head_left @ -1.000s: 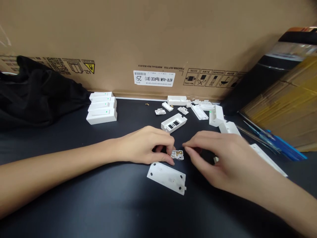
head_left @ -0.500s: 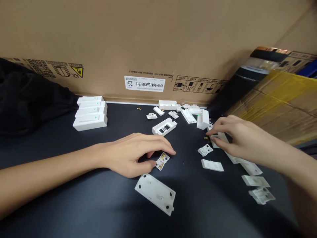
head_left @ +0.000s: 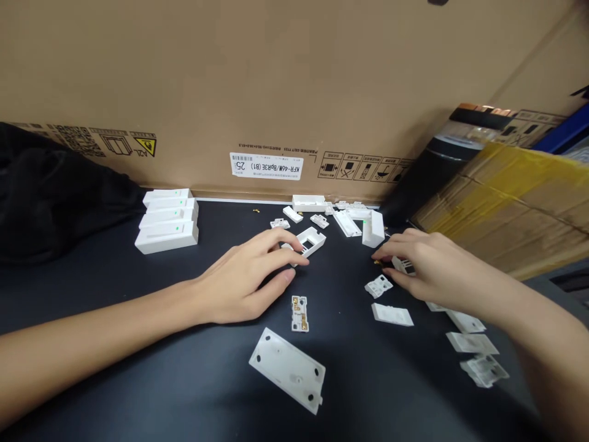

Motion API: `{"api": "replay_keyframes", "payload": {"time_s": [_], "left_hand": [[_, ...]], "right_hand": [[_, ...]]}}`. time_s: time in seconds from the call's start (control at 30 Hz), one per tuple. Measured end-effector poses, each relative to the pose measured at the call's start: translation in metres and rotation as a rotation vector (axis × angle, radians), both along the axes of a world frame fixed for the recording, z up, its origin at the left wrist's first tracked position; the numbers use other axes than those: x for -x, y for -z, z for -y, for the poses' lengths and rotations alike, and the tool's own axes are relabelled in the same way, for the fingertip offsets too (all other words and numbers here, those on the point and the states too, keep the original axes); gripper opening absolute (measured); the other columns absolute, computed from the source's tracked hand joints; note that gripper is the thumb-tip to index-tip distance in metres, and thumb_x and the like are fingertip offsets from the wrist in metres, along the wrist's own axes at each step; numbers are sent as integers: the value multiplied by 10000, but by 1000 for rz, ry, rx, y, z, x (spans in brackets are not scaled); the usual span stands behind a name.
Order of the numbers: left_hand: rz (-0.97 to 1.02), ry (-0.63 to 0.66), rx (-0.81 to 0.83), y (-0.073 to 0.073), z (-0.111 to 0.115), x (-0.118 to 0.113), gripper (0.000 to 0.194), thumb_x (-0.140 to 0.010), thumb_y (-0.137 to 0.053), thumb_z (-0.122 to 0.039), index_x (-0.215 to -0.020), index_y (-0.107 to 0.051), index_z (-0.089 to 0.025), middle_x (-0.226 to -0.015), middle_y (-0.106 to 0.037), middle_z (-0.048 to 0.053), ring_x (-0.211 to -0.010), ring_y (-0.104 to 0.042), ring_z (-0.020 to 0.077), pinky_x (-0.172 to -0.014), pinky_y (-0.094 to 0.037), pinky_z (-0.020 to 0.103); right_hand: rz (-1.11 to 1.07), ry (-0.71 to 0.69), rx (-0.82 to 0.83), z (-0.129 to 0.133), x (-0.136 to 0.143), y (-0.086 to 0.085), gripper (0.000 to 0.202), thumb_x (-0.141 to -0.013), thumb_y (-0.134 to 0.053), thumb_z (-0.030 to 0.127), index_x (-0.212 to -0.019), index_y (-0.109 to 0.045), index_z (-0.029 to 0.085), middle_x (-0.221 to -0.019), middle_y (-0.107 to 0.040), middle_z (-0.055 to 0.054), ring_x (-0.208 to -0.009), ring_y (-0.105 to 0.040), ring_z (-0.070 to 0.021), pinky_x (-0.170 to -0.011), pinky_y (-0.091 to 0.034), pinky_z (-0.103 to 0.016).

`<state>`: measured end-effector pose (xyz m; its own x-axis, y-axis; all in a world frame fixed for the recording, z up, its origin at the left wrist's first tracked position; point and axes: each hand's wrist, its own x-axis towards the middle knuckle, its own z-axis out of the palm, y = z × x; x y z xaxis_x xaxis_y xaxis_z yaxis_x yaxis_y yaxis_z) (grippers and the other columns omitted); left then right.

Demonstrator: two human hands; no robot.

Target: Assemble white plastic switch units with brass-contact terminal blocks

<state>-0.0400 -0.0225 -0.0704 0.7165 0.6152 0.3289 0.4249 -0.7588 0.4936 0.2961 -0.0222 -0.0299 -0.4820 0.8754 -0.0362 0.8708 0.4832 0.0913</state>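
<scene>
Because the small tray lies loose on the tabletop, under neither hand, I take it as my landmark while I steer from over here. Its hollow side faces up with brass strips showing, and I judge it is laid that way so its slots can be seen and reached.

My left hand is beyond the tray and to its left, thumb and fingers spread in a wide, slack grip. Its fingertips reach over an open box beyond the tray (whether they touch it, I cannot tell from this angle). My right hand is beyond the tray to its right, fingers bent into a narrow grip at a tiny brass piece; I cannot tell whether that is pinched or merely beside the fingertips. So small a piece probably suits fingertips better than a palm.

Nearer than the tray, and just apart from it, a flat plate lies aslant. To the tray's right, a second tray and a white cover lie separately, probably spread so that each is easy to pick out. Well left of the tray and beyond it, white boxes stand packed close, likely grouped to leave the loose parts room.
</scene>
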Motion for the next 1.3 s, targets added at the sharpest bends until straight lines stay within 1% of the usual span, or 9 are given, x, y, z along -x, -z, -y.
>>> {"api": "replay_keyframes", "payload": {"time_s": [0.2,0.33,0.43,0.5,0.63,0.87,1.1,1.2,1.3], "left_hand": [[-52,-33,-12,1,0,-4,217,-1039,-450,-274,-1062,-657,-214,-1166,-656,48,-1085,-583,201,-912,-543,360],[31,-52,-64,-3,-3,-4,197,-1031,-445,-258,-1077,-626,-195,-1114,-691,54,-1045,-597,204,-932,-533,383],[39,-252,-160,-4,-24,5,200,-1005,-468,-263,-1095,-635,-199,-1136,-705,61,-1072,-604,236,-922,-530,421],[-93,-398,-214,-3,-45,13,266,-974,-490,-247,-1187,-640,-197,-1151,-711,71,-1093,-608,267,-911,-534,449],[-337,-474,-272,3,-83,28,378,-1012,-429,-243,-1327,-622,-164,-1248,-707,89,-1147,-592,299,-940,-534,453],[-450,-444,-206,1,-91,33,311,-995,-433,-236,-1046,-736,-186,-1129,-721,81,-1053,-663,283,-913,-527,406],[-443,-398,-212,-5,-87,35,201,-901,-436,-140,-908,-637,-148,-937,-686,111,-806,-657,230,-724,-496,331],[-331,-301,-113,-13,-76,26,154,-910,-440,-136,-894,-591,-160,-840,-669,59,-724,-616,181,-696,-476,301],[-49,-135,141,-28,-54,9,123,-964,-493,-228,-939,-599,-171,-810,-657,16,-715,-608,144,-683,-477,269]], "right_hand": [[-2,-21,-39,-1,5,6,243,-891,-525,154,-900,-756,227,-852,-735,-58,-772,-671,-235,-721,-475,-369],[-21,-25,-67,-2,7,10,226,-897,-507,146,-926,-723,208,-863,-739,-61,-762,-666,-225,-723,-445,-353],[-20,-24,-71,0,14,9,213,-908,-484,132,-852,-678,198,-840,-723,-51,-715,-639,-199,-686,-404,-327],[-12,-18,-59,2,19,6,227,-913,-466,117,-802,-648,195,-829,-713,-43,-693,-621,-185,-665,-377,-319],[-16,-12,-47,4,27,4,243,-935,-455,123,-808,-646,202,-828,-709,-33,-725,-623,-197,-694,-370,-328],[-97,-20,-124,8,34,2,222,-972,-463,191,-818,-622,201,-807,-684,-35,-750,-628,-210,-769,-371,-372],[-230,-105,-55,23,61,0,206,-974,-453,162,-863,-623,195,-831,-688,-46,-796,-622,-213,-813,-393,-400],[-233,-137,-19,25,67,6,235,-998,-444,175,-870,-641,193,-876,-700,-64,-822,-628,-221,-828,-411,-415],[-357,-181,-76,25,67,9,175,-1019,-502,253,-1041,-666,199,-980,-710,-81,-906,-639,-234,-852,-443,-420]]}}
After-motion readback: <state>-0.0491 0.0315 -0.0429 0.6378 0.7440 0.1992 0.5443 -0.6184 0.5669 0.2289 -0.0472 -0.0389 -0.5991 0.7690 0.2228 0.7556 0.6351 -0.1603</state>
